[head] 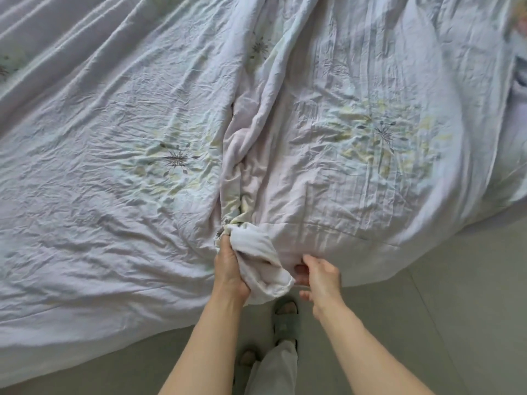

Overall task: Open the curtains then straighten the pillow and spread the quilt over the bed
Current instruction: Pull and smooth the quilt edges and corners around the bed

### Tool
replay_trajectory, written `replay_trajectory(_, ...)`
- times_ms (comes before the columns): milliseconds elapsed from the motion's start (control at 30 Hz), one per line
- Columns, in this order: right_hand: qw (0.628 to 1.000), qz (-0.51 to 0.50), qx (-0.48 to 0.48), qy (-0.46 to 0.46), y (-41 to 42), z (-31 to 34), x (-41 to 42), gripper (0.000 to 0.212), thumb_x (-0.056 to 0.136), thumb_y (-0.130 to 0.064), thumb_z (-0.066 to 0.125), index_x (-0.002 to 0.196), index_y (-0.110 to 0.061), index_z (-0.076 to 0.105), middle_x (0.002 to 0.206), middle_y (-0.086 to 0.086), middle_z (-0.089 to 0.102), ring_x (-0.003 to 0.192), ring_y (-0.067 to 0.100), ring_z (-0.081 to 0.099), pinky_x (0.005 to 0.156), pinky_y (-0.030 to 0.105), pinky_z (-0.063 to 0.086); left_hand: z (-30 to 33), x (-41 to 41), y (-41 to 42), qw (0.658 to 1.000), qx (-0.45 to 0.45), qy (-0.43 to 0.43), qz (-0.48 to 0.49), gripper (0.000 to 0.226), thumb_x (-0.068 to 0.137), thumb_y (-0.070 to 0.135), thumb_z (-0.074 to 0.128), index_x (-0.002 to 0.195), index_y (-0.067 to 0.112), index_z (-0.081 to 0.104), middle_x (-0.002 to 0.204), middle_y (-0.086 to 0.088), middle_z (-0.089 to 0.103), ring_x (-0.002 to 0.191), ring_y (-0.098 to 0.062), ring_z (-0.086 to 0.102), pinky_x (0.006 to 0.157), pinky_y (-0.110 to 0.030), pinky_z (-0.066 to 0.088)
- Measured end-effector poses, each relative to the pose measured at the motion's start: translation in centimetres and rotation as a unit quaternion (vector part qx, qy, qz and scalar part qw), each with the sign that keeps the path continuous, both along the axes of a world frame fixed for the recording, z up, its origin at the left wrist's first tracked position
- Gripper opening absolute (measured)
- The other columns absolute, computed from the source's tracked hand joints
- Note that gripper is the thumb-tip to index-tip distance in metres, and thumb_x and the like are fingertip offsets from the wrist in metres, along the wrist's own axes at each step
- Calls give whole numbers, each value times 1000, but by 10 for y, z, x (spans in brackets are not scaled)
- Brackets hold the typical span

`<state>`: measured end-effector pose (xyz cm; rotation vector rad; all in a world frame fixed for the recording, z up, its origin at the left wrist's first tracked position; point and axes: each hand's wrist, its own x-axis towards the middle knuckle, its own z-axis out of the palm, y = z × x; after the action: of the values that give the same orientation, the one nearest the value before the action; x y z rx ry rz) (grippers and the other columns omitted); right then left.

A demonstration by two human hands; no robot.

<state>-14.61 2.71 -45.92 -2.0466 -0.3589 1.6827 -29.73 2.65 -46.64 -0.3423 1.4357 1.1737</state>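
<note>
A pale lilac quilt [356,155] with faded flower prints lies wrinkled over the bed and fills most of the view. A thick fold runs down its middle to the near edge. There my left hand [229,270] grips a bunched white corner of the quilt [258,263]. My right hand [320,276] is just to the right of that bunch, with its fingers curled on the quilt's near edge. No pillow or curtain is in view.
Grey tiled floor [427,323] lies below the bed's near edge. My feet in grey slippers [286,317] and a light trouser leg stand close to the bed. The quilt hangs over the bed's side at the right.
</note>
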Motion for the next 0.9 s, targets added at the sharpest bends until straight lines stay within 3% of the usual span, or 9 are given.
replay_trajectory(100, 999, 0, -44, 10, 12, 5, -11, 50, 82, -59, 64, 85, -9, 65, 83, 9, 70, 75, 29, 68, 60, 43, 57, 2, -3, 0, 996, -14, -5, -82, 50, 88, 53, 56, 111, 10, 68, 103, -18, 70, 94, -29, 67, 81, -41, 54)
replay_trajectory(200, 996, 76, -55, 5, 32, 7, -16, 66, 67, -71, 70, 79, -6, 66, 76, 9, 71, 67, 27, 69, 55, 36, 57, 5, 9, 5, 988, -26, 26, -148, 49, 75, 47, 64, 104, 8, 72, 101, -21, 72, 95, -36, 69, 90, -50, 54)
replay_trajectory(300, 991, 132, -37, 3, 51, -5, -22, 43, 79, -43, 74, 83, 0, 71, 84, 19, 73, 82, 34, 71, 74, 45, 58, 6, 21, 7, 977, -48, 81, -191, 36, 83, 38, 61, 99, 7, 71, 89, -18, 74, 85, -32, 71, 79, -42, 56)
replay_trajectory(400, 984, 175, 10, -36, 58, -4, -22, 27, 85, -23, 64, 68, -2, 66, 72, 15, 70, 74, 30, 68, 63, 38, 55, 11, 27, 8, 970, -42, 110, -213, 29, 94, 32, 53, 98, 9, 71, 83, -12, 75, 78, -24, 71, 68, -30, 55)
replay_trajectory(500, 988, 14, 90, -125, 63, 8, -1, 29, 89, -14, 53, 60, -9, 52, 58, 1, 49, 60, 19, 45, 49, 27, 36, 17, 34, 7, 948, -9, 196, -251, 17, 93, 22, 55, 98, 12, 68, 85, -2, 72, 73, -11, 65, 61, -17, 50)
replay_trajectory(633, 977, -198, 74, -2, 80, 21, 26, 17, 96, -21, 49, 90, -10, 61, 85, 7, 61, 65, 15, 57, 43, 16, 47, 17, 55, -2, 911, 78, 240, -327, 34, 89, 33, 63, 122, 30, 57, 111, 17, 68, 103, 2, 63, 82, -14, 49)
replay_trajectory(767, 978, 169, 124, -15, 91, 19, 28, 72, 80, -76, 48, 109, -11, 53, 103, 3, 63, 92, 21, 63, 72, 28, 50, 28, 81, 10, 874, 115, 260, -393, 32, 89, 17, 64, 121, 23, 61, 113, 8, 69, 99, -1, 65, 76, -10, 49)
replay_trajectory(833, 929, 356, 99, -29, 96, 22, 27, 69, 75, -67, 64, 117, -13, 54, 112, -1, 63, 99, 20, 63, 76, 29, 48, 39, 95, 17, 891, 79, 286, -344, 24, 94, 15, 60, 116, 23, 65, 117, -5, 69, 95, -9, 66, 79, -18, 51)
replay_trajectory(900, 887, 447, 83, -75, 105, 19, 33, 32, 81, -34, 65, 110, -20, 63, 108, -3, 66, 102, 25, 61, 79, 30, 46, 31, 105, 20, 896, 37, 295, -330, 27, 89, 15, 62, 101, 38, 69, 108, -4, 70, 93, -13, 66, 93, -34, 52)
